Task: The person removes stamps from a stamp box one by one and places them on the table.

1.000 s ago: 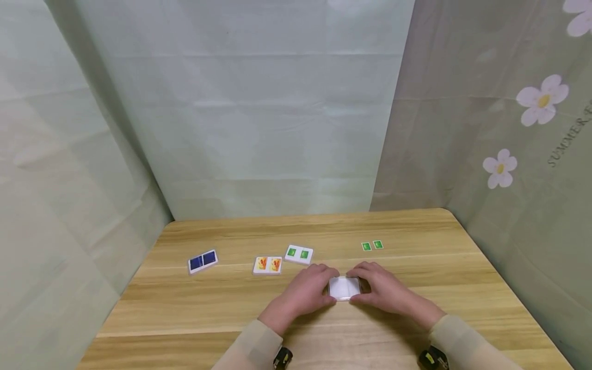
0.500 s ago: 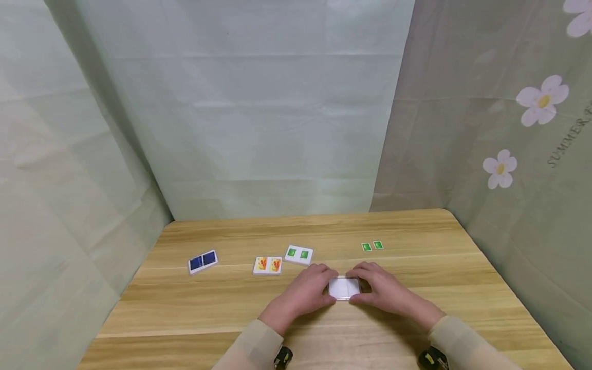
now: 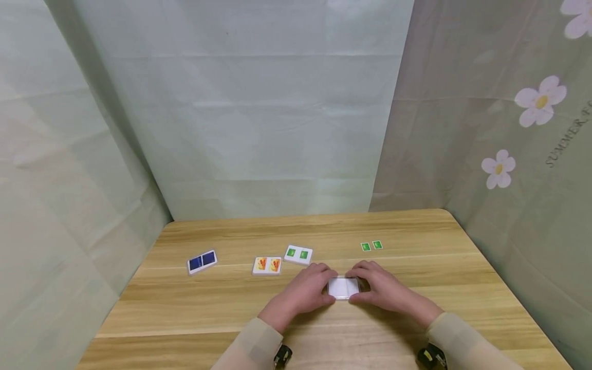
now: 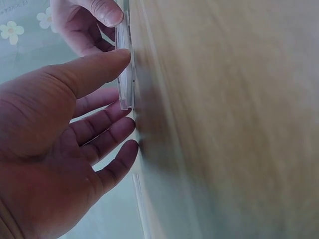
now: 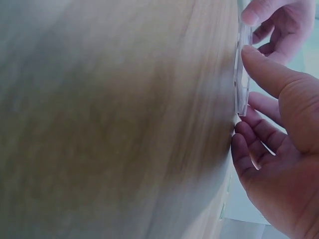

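Observation:
A small flat clear plastic case (image 3: 343,288) with a white inside lies on the table between the two hands. My left hand (image 3: 309,289) holds its left end, thumb on the near edge and fingers at the far one. From the other side my right hand (image 3: 380,288) grips the right end in the same way. In the left wrist view the case (image 4: 125,82) appears edge-on, low over the wood, with the left thumb pressed to its side. The right wrist view has the right thumb against the case (image 5: 242,79), and lower fingers touching the tabletop.
Left of the hands lie a white-bordered piece with two green pictures (image 3: 298,254), one with two orange pictures (image 3: 266,265), and one with dark blue panels (image 3: 202,261). Two small green squares (image 3: 372,245) lie behind the right hand. Curtains surround the wooden table (image 3: 194,318).

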The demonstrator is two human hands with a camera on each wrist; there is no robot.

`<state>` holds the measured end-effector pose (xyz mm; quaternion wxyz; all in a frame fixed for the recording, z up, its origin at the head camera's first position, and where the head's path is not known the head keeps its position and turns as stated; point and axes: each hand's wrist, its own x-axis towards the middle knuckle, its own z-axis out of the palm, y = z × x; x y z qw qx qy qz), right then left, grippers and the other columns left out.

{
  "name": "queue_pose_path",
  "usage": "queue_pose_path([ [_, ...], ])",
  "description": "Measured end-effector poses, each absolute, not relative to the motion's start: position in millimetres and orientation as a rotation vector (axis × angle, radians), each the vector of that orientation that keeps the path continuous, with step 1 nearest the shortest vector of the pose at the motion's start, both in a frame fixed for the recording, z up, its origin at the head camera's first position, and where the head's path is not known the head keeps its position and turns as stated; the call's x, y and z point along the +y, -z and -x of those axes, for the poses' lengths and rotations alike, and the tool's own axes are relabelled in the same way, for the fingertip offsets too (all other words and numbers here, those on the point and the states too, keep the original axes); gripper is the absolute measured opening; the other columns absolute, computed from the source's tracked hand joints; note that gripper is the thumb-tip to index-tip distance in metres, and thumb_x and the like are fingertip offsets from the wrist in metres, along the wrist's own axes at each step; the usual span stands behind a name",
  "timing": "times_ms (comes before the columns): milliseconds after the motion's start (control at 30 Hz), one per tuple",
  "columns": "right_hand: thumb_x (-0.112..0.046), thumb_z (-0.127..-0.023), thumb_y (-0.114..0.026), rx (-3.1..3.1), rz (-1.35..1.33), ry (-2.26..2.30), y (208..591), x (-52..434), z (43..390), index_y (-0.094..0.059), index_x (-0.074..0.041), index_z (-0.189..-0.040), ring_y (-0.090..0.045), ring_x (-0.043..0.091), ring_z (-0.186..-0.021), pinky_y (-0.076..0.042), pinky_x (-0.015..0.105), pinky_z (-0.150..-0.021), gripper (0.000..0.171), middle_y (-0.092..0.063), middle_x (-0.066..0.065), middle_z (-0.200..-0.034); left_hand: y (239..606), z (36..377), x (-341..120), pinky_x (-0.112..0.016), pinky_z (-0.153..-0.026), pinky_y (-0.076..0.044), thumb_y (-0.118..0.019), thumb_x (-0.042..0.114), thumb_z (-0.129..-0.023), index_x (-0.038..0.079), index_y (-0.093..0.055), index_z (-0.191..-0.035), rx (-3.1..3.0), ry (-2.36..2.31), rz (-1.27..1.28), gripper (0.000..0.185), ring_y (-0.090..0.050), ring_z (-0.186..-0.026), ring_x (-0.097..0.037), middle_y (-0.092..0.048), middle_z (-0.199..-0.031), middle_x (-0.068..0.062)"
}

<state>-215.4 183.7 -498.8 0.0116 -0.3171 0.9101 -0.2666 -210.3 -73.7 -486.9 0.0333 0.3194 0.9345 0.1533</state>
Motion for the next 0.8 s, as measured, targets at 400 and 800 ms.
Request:
queue_pose_path([
  [400,-0.039,-0.094,-0.09,2.826,0.986,0.834,501.7,185.1,216.3,-0.075,-0.015,-0.133,-0.06,0.024,-0.12,-0.056,0.047,-0.099,0.049,-0.067,0.0,-0.132,483.6,209.6,-73.6,-0.033,-0.105,-0.052,-0.09,0.029,-0.096,0.01,-0.072,-0.14,2.866,-0.476,-0.984,0.052,-0.06,-0.121,-0.018,-0.068,-0.135,-0.003],
  [800,-0.036,-0.089,-0.095,2.851,0.982,0.848,504.2,180.6,214.6,-0.077,-0.013,-0.133,-0.06,0.022,-0.115,-0.056,0.045,-0.097,0.053,-0.067,0.001,-0.127,483.4,210.1,-76.5,-0.031,-0.104,-0.053,-0.092,0.026,-0.094,0.011,-0.073,-0.138,2.854,-0.507,-0.998,0.051,-0.061,-0.122,-0.017,-0.068,-0.135,-0.003],
])
